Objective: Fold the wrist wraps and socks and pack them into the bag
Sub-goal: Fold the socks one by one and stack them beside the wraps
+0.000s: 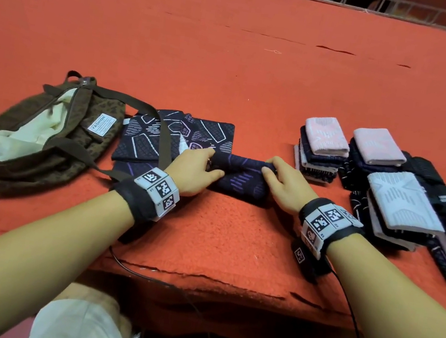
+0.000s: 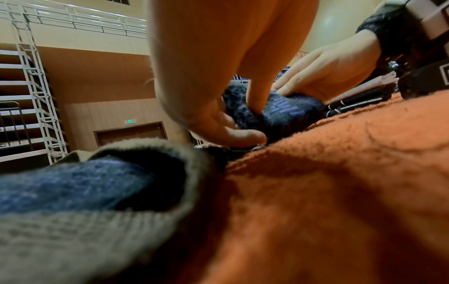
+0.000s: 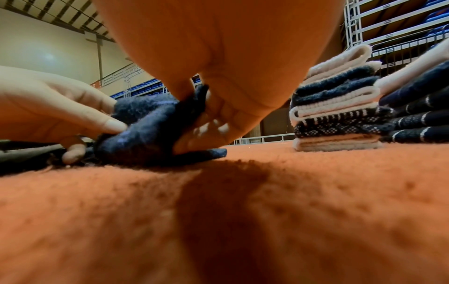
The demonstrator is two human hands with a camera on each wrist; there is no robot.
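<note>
Nearest: two bare forearms with tagged wristbands, over fuzzy orange carpet [image 1: 206, 233] that sags at a torn front edge. Just beyond, a navy sock [image 1: 239, 178] with purple dashes, lying crosswise, long axis left to right, bunched between both hands. Left hand [image 1: 195, 170] gripping the left end, fingers curled over the far edge, thumb on the near side; right hand [image 1: 283, 182] pinching the right end the same way. Equal reach for both, so the fold probably one end carried across to the other along that axis. Soft, thick knit, limp, rumpled into a loose roll rather than flat.

Behind the left hand: flat navy socks [image 1: 145, 140] with white and purple line patterns, touching the bag strap. Further left, the olive fabric bag [image 1: 86, 108], zip open, pale lining showing, slumped and shapeless. Well right: folded stacks [image 1: 322, 152] of pink-white and navy pieces, square-edged, neatly layered. Packing seemingly not yet begun.
</note>
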